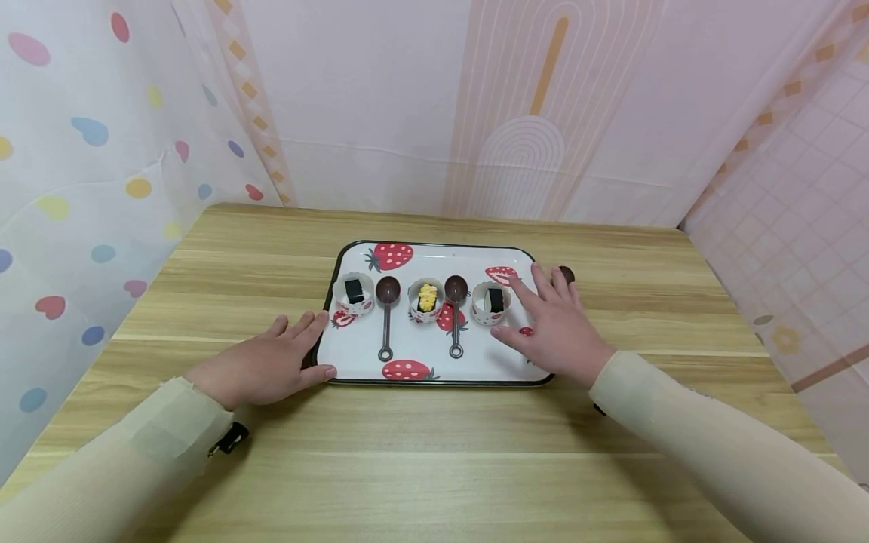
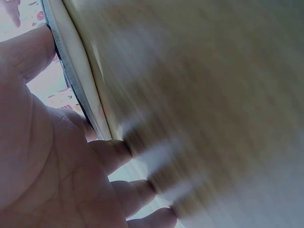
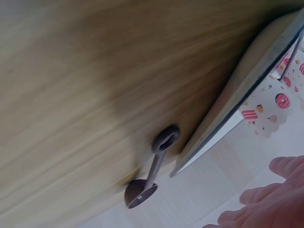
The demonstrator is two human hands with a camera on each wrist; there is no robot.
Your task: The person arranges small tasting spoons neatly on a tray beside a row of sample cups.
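Note:
A white tray (image 1: 360, 358) printed with strawberries has a dark rim. On it stand a left paper cup (image 1: 363, 307), a middle paper cup (image 1: 424, 316) and a right paper cup (image 1: 486, 315). The outer two hold toy sushi pieces with a black band; the middle one's sushi (image 1: 427, 299) has a yellow top. Between the cups lie two brown measuring spoons, a left spoon (image 1: 388, 291) and a right spoon (image 1: 455, 289). My left hand (image 1: 265, 363) touches the tray's left edge with extended fingers. Fingers spread, my right hand (image 1: 560, 328) is over the tray's right side, beside the right cup, holding nothing.
Another brown measuring spoon (image 3: 154, 171) lies on the wooden table (image 1: 421, 460) just right of the tray, partly hidden by my right hand in the head view. Patterned curtains (image 1: 380, 105) hang behind the table and at both sides.

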